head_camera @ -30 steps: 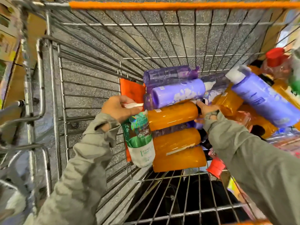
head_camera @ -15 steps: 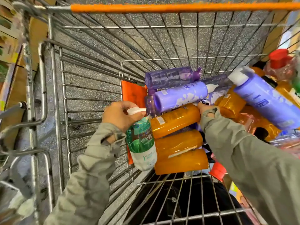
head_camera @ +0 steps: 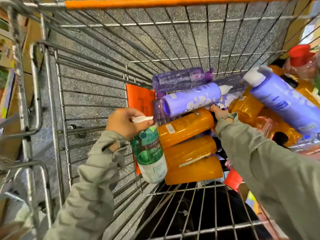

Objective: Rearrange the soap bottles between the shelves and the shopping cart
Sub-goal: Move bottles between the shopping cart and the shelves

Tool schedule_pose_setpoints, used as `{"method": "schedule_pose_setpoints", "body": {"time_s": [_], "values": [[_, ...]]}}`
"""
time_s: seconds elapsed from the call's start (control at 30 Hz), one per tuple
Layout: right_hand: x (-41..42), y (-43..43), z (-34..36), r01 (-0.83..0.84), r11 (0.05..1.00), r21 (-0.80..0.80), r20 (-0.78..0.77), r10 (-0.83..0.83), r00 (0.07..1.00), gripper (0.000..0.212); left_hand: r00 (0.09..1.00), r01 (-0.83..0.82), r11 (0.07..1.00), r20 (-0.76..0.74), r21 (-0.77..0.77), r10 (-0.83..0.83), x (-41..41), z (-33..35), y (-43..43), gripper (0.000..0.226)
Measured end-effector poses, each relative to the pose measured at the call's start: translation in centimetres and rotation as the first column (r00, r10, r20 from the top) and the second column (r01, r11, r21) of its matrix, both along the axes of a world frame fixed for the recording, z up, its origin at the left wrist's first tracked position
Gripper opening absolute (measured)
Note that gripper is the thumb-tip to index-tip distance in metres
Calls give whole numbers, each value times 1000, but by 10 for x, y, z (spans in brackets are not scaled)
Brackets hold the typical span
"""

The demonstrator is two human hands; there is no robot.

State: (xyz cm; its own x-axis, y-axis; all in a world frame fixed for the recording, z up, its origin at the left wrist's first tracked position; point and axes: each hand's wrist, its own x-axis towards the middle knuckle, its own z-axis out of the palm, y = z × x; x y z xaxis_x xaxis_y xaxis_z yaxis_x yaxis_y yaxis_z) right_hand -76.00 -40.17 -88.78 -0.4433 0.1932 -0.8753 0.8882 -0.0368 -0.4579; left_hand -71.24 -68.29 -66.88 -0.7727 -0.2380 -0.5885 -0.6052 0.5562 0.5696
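Left hand [head_camera: 124,123] is wrapped round the white pump top of the green soap bottle [head_camera: 149,153]. The bottle hangs upright below the fist, its side touching the pile.

Right hand [head_camera: 220,113] is opposite, pushed into the stack at the cap end of the top orange bottle [head_camera: 185,127]. The sleeve covers most of it and the fingers vanish among the bottles, so I cannot tell whether it grips anything.

Between the two hands, three orange bottles lie on their sides, one on another: that top one, the middle orange bottle [head_camera: 190,149] and the bottom orange bottle [head_camera: 192,170].

Just beyond the hands, a lavender bottle [head_camera: 192,99] lies across the top orange one, with a clear purple bottle [head_camera: 180,78] just past it.

Out past the right hand, a big lavender bottle [head_camera: 285,101] with a white cap [head_camera: 254,75] slants over more orange bottles. A red cap [head_camera: 300,52] shows farther off.

Beyond the left hand, an orange panel [head_camera: 140,99] stands against the wire of the shopping cart [head_camera: 95,101]. The cart's orange bar [head_camera: 173,2] runs across the far side.
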Motion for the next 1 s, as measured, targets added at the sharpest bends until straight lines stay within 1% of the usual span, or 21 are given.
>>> {"method": "schedule_pose_setpoints", "body": {"time_s": [0.03,0.1,0.13,0.17,0.23,0.27,0.3,0.33,0.4,0.47,0.5,0.6,0.7,0.83,0.9,1.0], "values": [[1,2,-2,6,1000,0,6,-6,1000,93,1000,-9,1000,-4,-11,9,2,0,1,25],[3,-10,28,24,999,28,-19,-23,1000,97,998,-32,999,-61,-36,30,8,0,3,25],[4,-17,50,33,998,52,-39,-31,999,94,996,-31,999,-87,-41,27,11,1,4,25],[3,-22,68,43,995,95,-68,-36,997,87,994,-23,999,-104,-38,19,14,1,5,24],[2,-28,88,33,979,201,-108,-11,994,59,995,-17,999,-97,-30,14,16,1,5,25],[3,-30,99,8,966,258,-120,24,992,44,996,-23,999,-86,-31,21,16,1,7,26],[2,-29,106,-21,957,289,-124,59,991,35,996,-32,999,-83,-33,29,16,1,8,28],[1,-29,115,-58,952,302,-145,106,984,33,995,-45,998,-88,-33,42,17,2,11,30],[0,-28,130,-173,921,348,-189,250,950,29,992,-52,998,-120,-38,47,20,8,16,32],[7,-26,143,-257,874,413,-271,387,881,18,981,-58,996,-187,-64,45,25,15,21,35],[14,-25,149,-270,861,431,-320,425,846,16,976,-75,995,-212,-65,60,29,18,21,35],[37,-28,171,-258,856,448,-425,458,781,19,962,-116,992,-254,-51,100,39,26,21,30],[57,-33,194,-265,815,515,-466,526,712,24,953,-74,996,-296,-53,55,48,35,22,26],[73,-30,220,-215,800,560,-550,554,625,22,933,-11,999,-359,-44,-5,48,55,21,40],[75,-24,233,-184,764,618,-563,593,575,25,914,6,999,-404,-36,-20,44,66,23,43],[77,-11,251,-151,698,700,-542,657,524,31,886,43,999,-461,-15,-46,39,87,36,34]]}}
